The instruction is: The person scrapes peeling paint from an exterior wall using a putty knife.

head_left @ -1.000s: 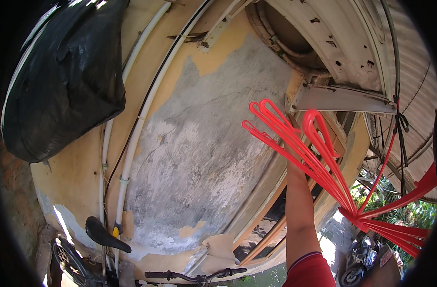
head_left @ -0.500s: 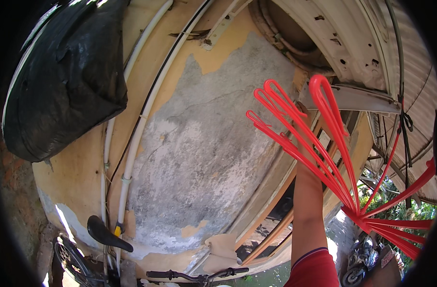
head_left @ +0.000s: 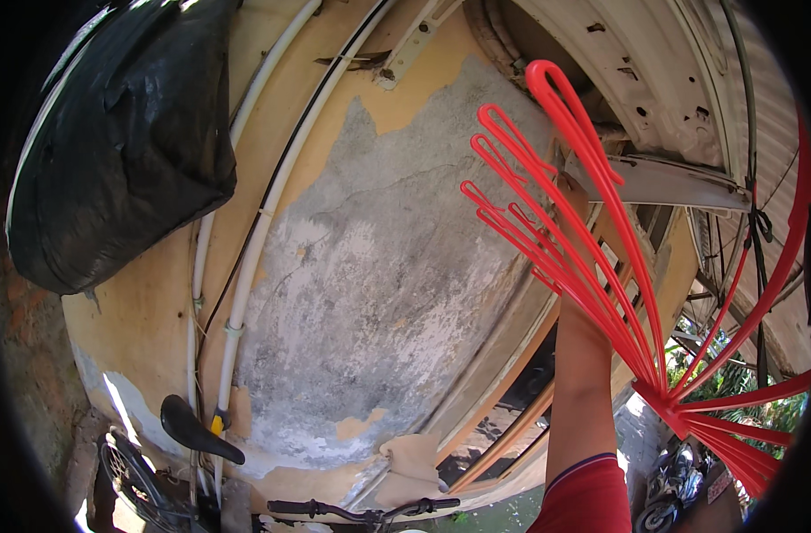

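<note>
My right arm, in a red sleeve, reaches up from the lower edge. My right hand goes in behind the looped arms of a red plastic fan-shaped hanger rack and grips it; the fingers are hidden. The rack's arms spread from a hub at the lower right, some pointing up at the wall, others out to the right. My left hand is out of view.
A peeling yellow and grey wall fills the middle, with white pipes running down it. A black bundle hangs at upper left. Below are a bicycle saddle and handlebar. A rusty metal awning is overhead, a motorbike at lower right.
My right arm has stretched higher, and the red rack has risen with it, its looped tips now closer to the awning.
</note>
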`<state>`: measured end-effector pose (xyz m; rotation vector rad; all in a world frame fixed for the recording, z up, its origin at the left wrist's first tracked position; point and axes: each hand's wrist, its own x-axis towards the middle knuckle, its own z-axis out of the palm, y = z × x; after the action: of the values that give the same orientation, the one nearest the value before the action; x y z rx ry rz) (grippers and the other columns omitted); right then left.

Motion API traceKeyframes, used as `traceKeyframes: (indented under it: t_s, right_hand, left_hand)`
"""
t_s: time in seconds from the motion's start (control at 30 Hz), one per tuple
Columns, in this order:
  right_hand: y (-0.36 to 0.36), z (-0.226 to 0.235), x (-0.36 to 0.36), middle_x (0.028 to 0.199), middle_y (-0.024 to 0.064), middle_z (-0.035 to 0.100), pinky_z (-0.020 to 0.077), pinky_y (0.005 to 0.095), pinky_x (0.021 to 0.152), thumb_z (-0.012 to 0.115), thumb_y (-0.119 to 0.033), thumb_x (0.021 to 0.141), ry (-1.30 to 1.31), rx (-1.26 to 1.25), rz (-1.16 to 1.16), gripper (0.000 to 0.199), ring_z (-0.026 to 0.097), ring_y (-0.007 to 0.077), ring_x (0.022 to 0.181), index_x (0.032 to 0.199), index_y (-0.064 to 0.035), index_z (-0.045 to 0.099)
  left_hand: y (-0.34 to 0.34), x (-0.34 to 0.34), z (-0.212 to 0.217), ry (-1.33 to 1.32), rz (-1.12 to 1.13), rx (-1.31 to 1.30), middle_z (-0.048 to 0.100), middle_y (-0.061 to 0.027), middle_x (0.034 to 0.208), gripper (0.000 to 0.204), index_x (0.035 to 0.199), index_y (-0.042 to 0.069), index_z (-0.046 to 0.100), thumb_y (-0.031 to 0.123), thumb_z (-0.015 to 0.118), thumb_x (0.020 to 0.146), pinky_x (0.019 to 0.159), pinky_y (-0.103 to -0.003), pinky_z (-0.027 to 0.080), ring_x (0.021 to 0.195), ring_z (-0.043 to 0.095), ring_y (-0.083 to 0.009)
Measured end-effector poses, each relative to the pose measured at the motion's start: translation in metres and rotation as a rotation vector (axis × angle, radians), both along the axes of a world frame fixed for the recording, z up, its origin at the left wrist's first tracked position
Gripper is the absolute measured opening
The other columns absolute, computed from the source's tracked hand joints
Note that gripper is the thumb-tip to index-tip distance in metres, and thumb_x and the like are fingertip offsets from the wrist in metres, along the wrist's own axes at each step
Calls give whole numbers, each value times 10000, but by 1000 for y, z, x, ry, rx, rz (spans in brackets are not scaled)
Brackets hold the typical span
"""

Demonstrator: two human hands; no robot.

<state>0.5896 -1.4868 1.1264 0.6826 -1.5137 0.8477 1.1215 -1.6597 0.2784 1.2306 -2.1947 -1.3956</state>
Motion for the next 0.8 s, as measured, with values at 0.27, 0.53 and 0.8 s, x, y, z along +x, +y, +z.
traceKeyframes:
  t_s: [0.27,0.53,0.8]
  right_hand:
    - [-2,11,22,1113,246,672,488,454,913,506,-305,916,123,-66,-68,416,628,419,1061,1226,-74,660]
    - [-21,1,29,1089,233,678,496,481,882,494,-317,940,117,-123,-126,401,627,438,1027,1255,-123,646]
    - [-36,-44,36,1072,235,683,504,486,864,513,-296,939,33,-118,-81,388,649,418,1001,1274,-138,630]
  left_hand:
    - [8,0,13,17,2,7,671,-288,977,458,1063,10,673,425,514,950,821,-522,501,965,630,-481]
    - [14,10,-11,-13,34,-9,679,-276,928,440,1004,0,689,399,508,961,795,-501,502,922,640,-470]
    - [13,24,6,34,66,-11,680,-264,903,440,945,4,703,392,495,958,771,-502,502,895,646,-458]
